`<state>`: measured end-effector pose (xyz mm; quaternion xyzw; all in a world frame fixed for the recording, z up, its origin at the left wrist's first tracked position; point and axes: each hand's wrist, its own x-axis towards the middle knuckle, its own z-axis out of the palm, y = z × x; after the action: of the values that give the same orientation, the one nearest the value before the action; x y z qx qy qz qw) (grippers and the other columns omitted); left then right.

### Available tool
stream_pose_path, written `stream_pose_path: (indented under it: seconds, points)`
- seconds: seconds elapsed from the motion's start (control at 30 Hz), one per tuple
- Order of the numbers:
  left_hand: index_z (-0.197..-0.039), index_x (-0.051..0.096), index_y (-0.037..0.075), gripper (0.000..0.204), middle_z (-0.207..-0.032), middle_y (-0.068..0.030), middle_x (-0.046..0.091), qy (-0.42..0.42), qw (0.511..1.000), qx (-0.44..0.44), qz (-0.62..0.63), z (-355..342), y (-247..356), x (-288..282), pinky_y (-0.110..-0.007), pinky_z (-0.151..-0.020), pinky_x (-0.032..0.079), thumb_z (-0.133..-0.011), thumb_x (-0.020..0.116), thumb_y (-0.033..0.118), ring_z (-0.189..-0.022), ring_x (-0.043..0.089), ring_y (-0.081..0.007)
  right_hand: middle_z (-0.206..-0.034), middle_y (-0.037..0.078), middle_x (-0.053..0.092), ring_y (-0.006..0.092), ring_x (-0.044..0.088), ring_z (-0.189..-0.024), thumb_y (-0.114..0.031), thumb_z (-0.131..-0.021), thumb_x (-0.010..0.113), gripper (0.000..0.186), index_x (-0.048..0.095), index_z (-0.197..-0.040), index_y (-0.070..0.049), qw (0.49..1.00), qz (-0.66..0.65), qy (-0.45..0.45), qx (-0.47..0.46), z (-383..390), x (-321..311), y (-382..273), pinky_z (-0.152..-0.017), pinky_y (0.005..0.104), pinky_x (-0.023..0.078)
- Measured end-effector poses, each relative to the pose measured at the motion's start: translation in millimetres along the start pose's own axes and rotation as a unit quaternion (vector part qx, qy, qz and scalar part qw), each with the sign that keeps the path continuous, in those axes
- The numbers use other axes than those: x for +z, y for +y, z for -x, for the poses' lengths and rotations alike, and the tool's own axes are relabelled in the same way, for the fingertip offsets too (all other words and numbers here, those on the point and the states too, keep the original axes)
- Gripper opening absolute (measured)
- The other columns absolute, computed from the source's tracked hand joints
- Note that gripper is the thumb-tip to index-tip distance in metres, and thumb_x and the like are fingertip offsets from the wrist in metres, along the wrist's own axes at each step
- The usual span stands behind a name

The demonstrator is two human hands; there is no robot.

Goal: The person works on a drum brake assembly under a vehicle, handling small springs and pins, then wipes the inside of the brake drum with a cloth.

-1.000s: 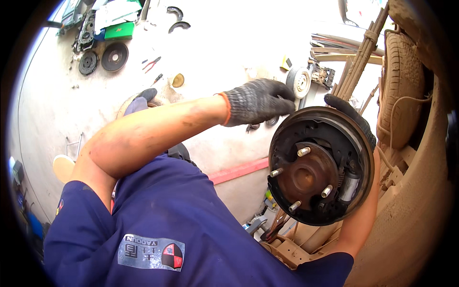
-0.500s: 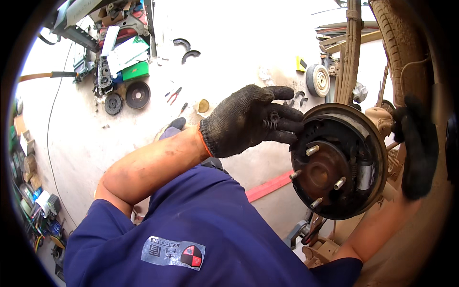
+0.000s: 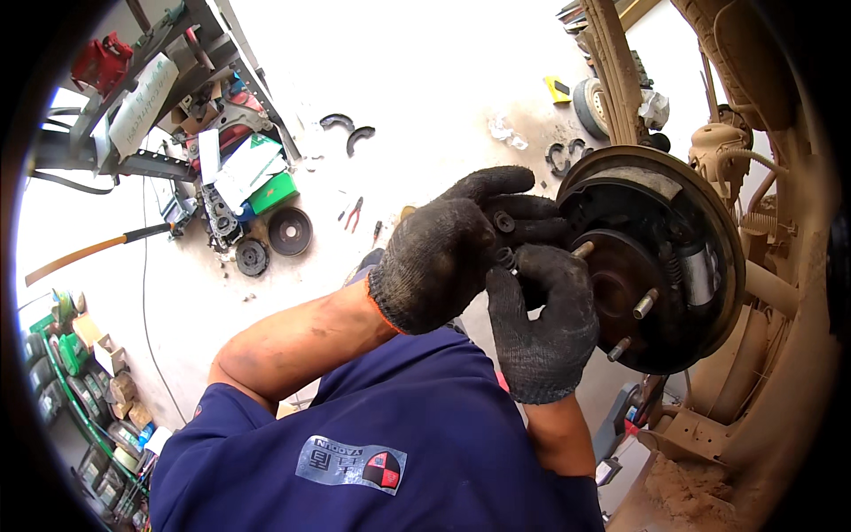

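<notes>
Tilting the cupped, black-gloved left hand [image 3: 446, 257] could spill its round dark-metal part [image 3: 503, 222]. What the black-gloved right hand [image 3: 548, 330] grips is unclear.

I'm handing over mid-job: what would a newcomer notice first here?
Probably the dark-gloved left hand and right hand, close together mid-picture, with a small coil spring between them. Right of them looms the round brake assembly. A green box stands out at upper left.
</notes>
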<state>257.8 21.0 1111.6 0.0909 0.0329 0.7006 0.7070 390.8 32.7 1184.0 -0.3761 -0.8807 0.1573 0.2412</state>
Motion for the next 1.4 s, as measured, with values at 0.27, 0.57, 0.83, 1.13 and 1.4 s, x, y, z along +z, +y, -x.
stream_pose_path:
  seconds: [0.27,0.57,0.83,1.13,1.4]
  points:
    - [-0.131,0.052,0.000,0.034,-0.129,-0.0217,0.060,0.081,0.983,-0.068,-0.150,26,13,-2,-0.041,-0.101,0.051,-0.099,0.056,0.009,-0.116,0.063,-0.0290,-0.103,0.012,0.068,0.0268,0.067,-0.087,-0.004,-0.089,0.066,0.039,0.061,-0.127,-0.003,0.991,-0.115,0.033,-0.065,19,7,13,-0.073,0.0370,0.056]
    - [-0.141,0.048,0.001,0.041,-0.128,-0.0127,0.062,0.061,0.868,-0.196,-0.452,13,35,-14,-0.037,-0.098,0.052,-0.103,0.053,0.014,-0.114,0.063,-0.0214,-0.077,0.006,0.056,0.0240,0.060,-0.069,-0.013,-0.081,0.077,0.033,0.068,-0.112,-0.008,0.993,0.020,0.116,-0.014,34,57,42,-0.057,0.0351,0.052]
    - [-0.139,0.047,-0.004,0.045,-0.111,-0.0190,0.068,-0.079,0.853,-0.282,-0.433,-36,71,-81,-0.041,-0.086,0.058,-0.107,0.046,0.027,-0.099,0.069,-0.0258,-0.088,0.009,0.067,0.0205,0.062,-0.071,-0.011,-0.089,0.071,0.017,0.068,-0.104,-0.004,0.973,-0.020,0.230,0.013,27,131,62,-0.065,0.0330,0.052]
    - [-0.129,0.052,-0.004,0.038,-0.099,-0.0238,0.069,-0.053,0.860,-0.394,-0.319,-56,113,-76,-0.042,-0.069,0.059,-0.103,0.051,0.024,-0.078,0.071,-0.0329,-0.081,0.003,0.067,0.0038,0.046,-0.051,-0.010,-0.098,0.062,0.014,0.068,-0.099,0.001,0.735,-0.497,0.317,0.334,5,145,7,-0.048,0.0213,0.037]
    - [-0.107,0.064,0.002,0.014,-0.086,-0.0019,0.066,-0.176,0.813,-0.249,-0.497,-63,89,-64,-0.022,-0.055,0.046,-0.095,0.065,0.009,-0.065,0.057,-0.0056,-0.089,0.002,0.066,0.0060,0.055,-0.070,-0.004,-0.094,0.066,0.009,0.067,-0.101,0.001,0.800,-0.333,0.381,0.322,2,153,10,-0.064,0.0228,0.046]
